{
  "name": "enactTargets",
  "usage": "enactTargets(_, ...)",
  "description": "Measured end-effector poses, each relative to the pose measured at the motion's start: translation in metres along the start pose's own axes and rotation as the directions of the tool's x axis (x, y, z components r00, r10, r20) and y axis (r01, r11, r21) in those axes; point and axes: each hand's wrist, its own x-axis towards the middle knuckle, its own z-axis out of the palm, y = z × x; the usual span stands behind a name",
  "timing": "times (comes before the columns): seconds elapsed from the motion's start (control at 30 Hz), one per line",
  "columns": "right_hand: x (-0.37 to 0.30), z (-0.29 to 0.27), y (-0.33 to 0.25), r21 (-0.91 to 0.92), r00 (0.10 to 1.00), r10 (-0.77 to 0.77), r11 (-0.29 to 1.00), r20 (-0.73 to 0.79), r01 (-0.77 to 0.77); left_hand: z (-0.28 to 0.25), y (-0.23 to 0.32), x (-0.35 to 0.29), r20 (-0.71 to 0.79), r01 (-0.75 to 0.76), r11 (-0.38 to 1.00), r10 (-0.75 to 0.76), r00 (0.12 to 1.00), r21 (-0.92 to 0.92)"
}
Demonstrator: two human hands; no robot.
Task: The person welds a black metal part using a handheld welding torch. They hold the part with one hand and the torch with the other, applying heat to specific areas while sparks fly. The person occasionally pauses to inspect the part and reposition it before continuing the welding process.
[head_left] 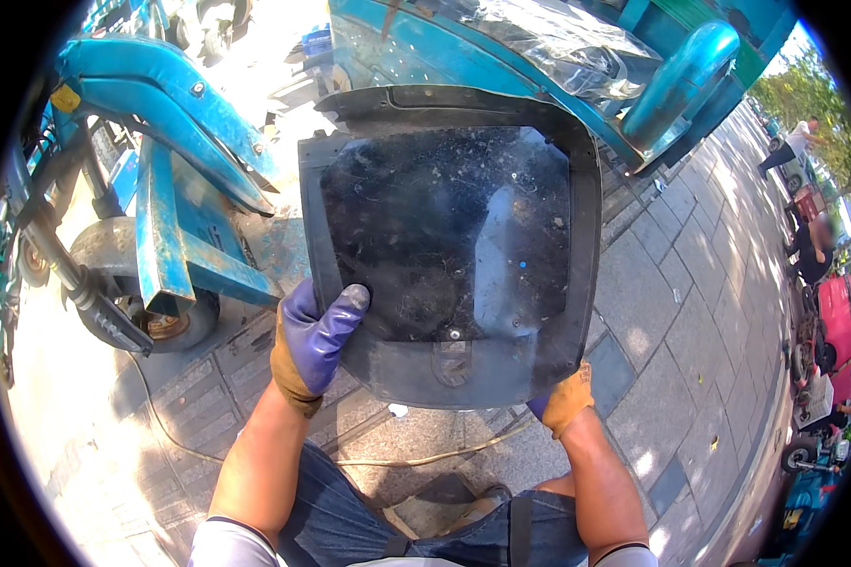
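Note:
A dusty black plastic panel (pixel 416 236) with a raised rim is held up before me, its broad face toward me. A bolt head (pixel 455 335) shows near its lower edge, above a slot. My left hand (pixel 314 342), in a purple and tan glove, is closed on the panel's left edge; the thumb presses on the face and the fingers are hidden behind. My right hand (pixel 569 399), in an orange and purple glove, holds the lower right corner, with most of its fingers out of sight underneath.
Left stands a blue three-wheeler's front end, with a fender (pixel 161 90), a metal frame (pixel 170 227) and a wheel (pixel 113 255). A blue cargo bed (pixel 425 57) lies beyond the panel. A cable (pixel 416 462) crosses the paving (pixel 671 378). People and a pink vehicle (pixel 837 326) are far right.

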Motion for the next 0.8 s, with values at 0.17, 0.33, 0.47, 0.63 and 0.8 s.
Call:
enactTargets(0.17,0.008,-0.018,-0.019,0.605,0.918,0.307,0.69,0.253,-0.397,-0.013,-0.002,0.012,-0.095,-0.01,0.974,-0.012,0.995,-0.227)
enactTargets(0.33,0.021,-0.033,-0.033,0.594,0.921,0.345,0.708,0.182,-0.383,-0.032,-0.006,0.03,-0.136,0.042,0.768,-0.166,0.977,-0.639)
enactTargets(0.47,0.024,-0.034,-0.033,0.585,0.879,0.401,0.66,0.256,-0.471,-0.037,-0.009,0.03,-0.141,0.048,0.727,-0.197,0.97,-0.685)
enactTargets(0.63,0.023,-0.03,-0.029,0.563,0.872,0.402,0.666,0.28,-0.488,-0.023,-0.006,0.02,-0.1,0.004,0.868,-0.062,0.993,-0.496)
enactTargets(0.8,0.015,-0.009,-0.014,0.403,0.948,0.286,0.858,0.142,-0.319,-0.006,0.001,0.006,-0.032,0.002,0.984,-0.008,0.999,-0.179)
